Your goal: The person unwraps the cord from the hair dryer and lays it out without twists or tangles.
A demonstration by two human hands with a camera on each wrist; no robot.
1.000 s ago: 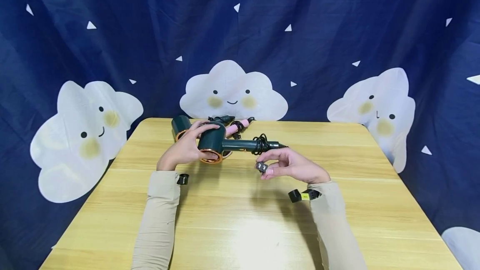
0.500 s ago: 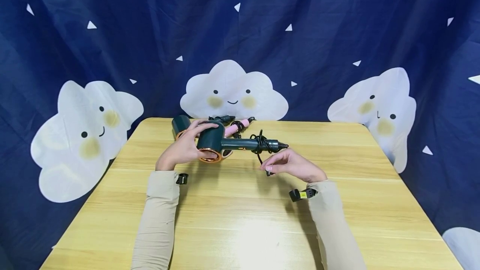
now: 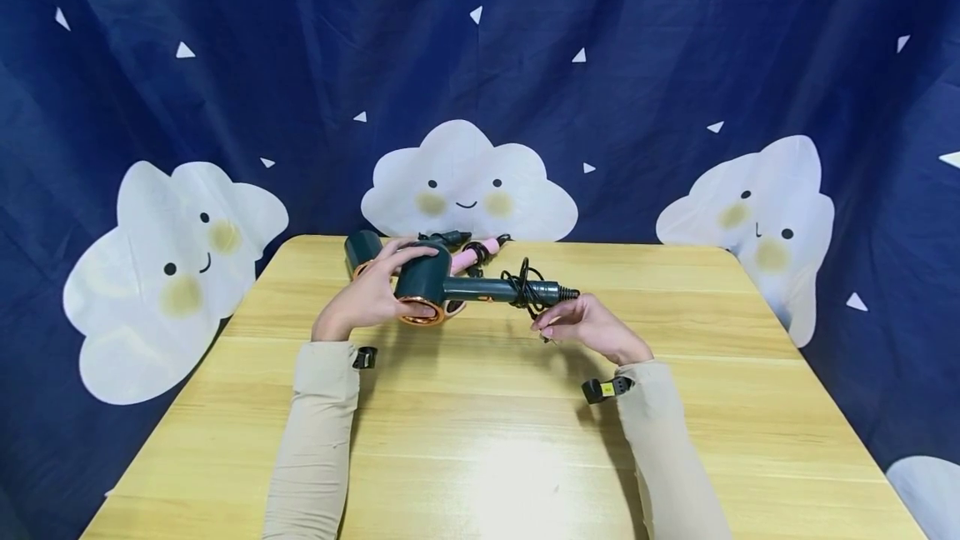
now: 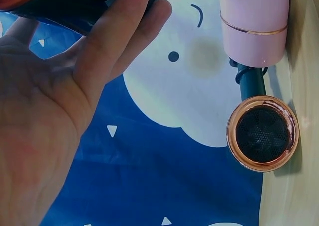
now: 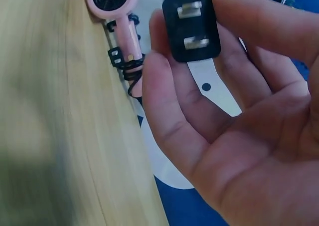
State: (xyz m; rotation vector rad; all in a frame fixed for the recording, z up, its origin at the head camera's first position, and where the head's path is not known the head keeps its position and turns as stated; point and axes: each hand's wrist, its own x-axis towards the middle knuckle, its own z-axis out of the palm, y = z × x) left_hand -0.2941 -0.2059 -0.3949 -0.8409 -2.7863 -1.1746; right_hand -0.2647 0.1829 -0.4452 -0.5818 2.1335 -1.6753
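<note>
My left hand (image 3: pixel 362 298) grips the head of a dark green hair dryer (image 3: pixel 422 275) with a copper-coloured ring, held above the table. Its handle points right, and a black cord (image 3: pixel 528 288) is looped round it. Just below the handle's end, my right hand (image 3: pixel 594 330) pinches the cord's black two-pin plug (image 5: pixel 192 29). In the right wrist view the metal pins face the camera. The left wrist view catches only part of the held hair dryer (image 4: pixel 65 16), at its top left.
Behind lie a second dark green hair dryer (image 3: pixel 362 248) and a pink hair dryer (image 3: pixel 467 259) with its black cord wrapped round the handle. They rest near the far edge of the wooden table (image 3: pixel 480 407). A blue curtain (image 3: pixel 480 65) with white clouds hangs beyond.
The right hand has turned the plug, so its pins no longer face the head camera. Cord loops on the handle have shifted and stand up more loosely. The left hand has barely moved.
</note>
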